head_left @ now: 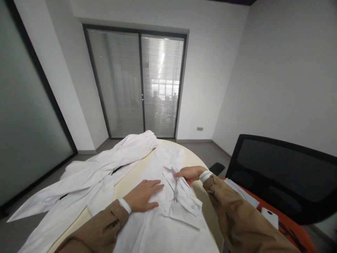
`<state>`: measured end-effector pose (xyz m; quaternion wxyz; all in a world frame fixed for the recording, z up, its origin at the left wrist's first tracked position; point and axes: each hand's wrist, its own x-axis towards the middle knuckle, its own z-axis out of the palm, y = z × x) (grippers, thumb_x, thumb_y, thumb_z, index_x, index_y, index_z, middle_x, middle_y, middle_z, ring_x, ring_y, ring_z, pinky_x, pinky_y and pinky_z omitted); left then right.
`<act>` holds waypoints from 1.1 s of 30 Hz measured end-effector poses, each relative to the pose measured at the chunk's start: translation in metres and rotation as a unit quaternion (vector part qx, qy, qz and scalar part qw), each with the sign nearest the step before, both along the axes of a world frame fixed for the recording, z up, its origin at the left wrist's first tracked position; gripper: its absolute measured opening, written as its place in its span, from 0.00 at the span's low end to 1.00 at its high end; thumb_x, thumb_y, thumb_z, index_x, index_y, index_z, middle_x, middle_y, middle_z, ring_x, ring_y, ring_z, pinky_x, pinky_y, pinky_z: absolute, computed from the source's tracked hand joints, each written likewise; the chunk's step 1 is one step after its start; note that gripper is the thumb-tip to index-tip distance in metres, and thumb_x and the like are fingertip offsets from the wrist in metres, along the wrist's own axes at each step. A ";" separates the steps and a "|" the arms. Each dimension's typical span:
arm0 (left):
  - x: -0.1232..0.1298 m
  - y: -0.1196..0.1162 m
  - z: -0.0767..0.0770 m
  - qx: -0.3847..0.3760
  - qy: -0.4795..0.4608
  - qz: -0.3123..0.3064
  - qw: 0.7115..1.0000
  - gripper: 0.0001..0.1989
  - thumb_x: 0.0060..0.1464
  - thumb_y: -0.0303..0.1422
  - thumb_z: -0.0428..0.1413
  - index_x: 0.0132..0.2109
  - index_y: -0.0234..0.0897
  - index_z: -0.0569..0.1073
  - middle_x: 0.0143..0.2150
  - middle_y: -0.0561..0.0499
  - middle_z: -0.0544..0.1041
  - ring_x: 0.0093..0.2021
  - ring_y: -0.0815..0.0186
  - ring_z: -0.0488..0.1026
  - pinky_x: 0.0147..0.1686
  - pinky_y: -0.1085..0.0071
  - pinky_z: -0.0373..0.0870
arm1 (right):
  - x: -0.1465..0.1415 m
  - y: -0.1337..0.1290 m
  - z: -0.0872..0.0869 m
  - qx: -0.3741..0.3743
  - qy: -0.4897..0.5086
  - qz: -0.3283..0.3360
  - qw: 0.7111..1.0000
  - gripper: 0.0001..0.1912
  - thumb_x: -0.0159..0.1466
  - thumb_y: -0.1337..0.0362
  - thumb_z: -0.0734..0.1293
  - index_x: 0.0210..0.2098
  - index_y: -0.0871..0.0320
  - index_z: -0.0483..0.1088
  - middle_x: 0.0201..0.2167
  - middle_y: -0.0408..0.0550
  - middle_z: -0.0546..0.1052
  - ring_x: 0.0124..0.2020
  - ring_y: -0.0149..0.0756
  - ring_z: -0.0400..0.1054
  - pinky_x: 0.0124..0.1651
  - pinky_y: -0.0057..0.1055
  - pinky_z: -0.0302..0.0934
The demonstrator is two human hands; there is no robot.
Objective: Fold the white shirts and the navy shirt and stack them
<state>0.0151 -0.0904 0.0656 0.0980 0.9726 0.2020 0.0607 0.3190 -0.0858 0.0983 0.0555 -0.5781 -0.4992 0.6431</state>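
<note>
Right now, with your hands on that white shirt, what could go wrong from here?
The white garment pile hangs past the table edge, so it could slide to the floor. The white shirt has a bunched, creased flap under your right hand, and pressing with your left hand might flatten those creases in.

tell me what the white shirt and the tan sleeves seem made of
The white shirt looks like thin woven cotton or a blend: matte, with soft creases. The tan sleeve looks like heavier matte cotton, bunching in thick folds; the weave is too fine to confirm either.
</note>
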 end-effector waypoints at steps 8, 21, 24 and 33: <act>0.028 -0.038 0.016 0.025 -0.092 -0.067 0.993 0.23 0.61 0.31 0.53 0.62 0.47 0.63 0.59 0.46 0.71 0.57 0.57 0.70 0.56 0.60 0.68 | -0.021 0.009 -0.018 -0.084 0.110 0.035 0.990 0.15 0.69 0.57 0.60 0.48 0.61 0.68 0.26 0.44 0.78 0.18 0.29 0.70 0.24 0.24 0.67; 0.030 -0.029 0.030 0.029 -0.042 -0.079 0.996 0.14 0.55 0.32 0.57 0.50 0.45 0.72 0.46 0.51 0.78 0.47 0.59 0.75 0.46 0.63 0.67 | -0.023 0.002 -0.026 -0.019 0.130 0.141 0.981 0.37 0.44 0.62 0.81 0.50 0.56 0.66 0.44 0.45 0.78 0.33 0.31 0.77 0.31 0.22 0.68; 0.024 -0.030 0.025 0.071 0.010 -0.076 0.995 0.06 0.53 0.36 0.60 0.35 0.40 0.72 0.36 0.51 0.77 0.40 0.59 0.75 0.41 0.63 0.66 | -0.018 0.008 -0.032 0.032 0.101 0.094 0.990 0.32 0.48 0.56 0.80 0.47 0.58 0.66 0.42 0.47 0.79 0.31 0.32 0.77 0.27 0.21 0.65; 0.014 -0.032 0.009 0.091 0.018 -0.137 0.986 0.12 0.49 0.42 0.61 0.37 0.41 0.72 0.33 0.51 0.75 0.36 0.59 0.71 0.33 0.64 0.63 | 0.015 0.053 -0.077 0.332 -0.077 -0.236 0.910 0.07 0.62 0.64 0.67 0.38 0.58 0.65 0.23 0.41 0.75 0.18 0.26 0.66 0.21 0.22 0.55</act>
